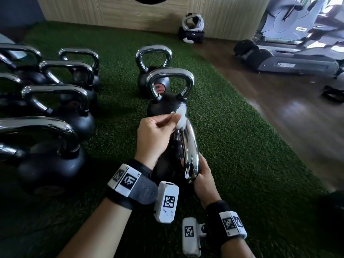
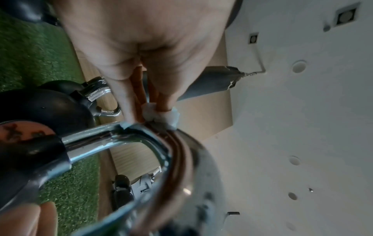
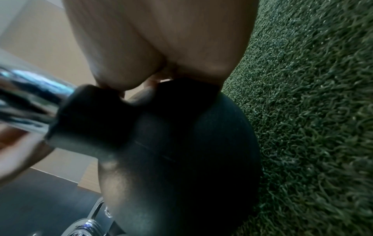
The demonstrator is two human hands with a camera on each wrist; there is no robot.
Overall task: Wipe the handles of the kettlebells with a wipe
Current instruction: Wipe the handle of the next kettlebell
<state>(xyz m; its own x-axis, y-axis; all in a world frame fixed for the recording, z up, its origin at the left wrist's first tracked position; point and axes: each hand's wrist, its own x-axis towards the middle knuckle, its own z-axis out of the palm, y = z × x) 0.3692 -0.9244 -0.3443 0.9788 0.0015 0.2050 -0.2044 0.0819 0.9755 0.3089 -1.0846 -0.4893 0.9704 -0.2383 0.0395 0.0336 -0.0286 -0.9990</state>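
The nearest black kettlebell stands on the turf between my hands, its chrome handle running away from me. My left hand pinches a crumpled white wipe against the far bend of that handle. The left wrist view shows the wipe squeezed under the fingertips on the chrome handle. My right hand grips the near end of the handle where it meets the ball. In the right wrist view, my right hand sits against the black ball, with its fingers hidden behind it.
Two more kettlebells stand in line just beyond. Several others crowd the left side of the green turf. To the right lie a wooden floor and a treadmill. A dark bag rests by the back wall.
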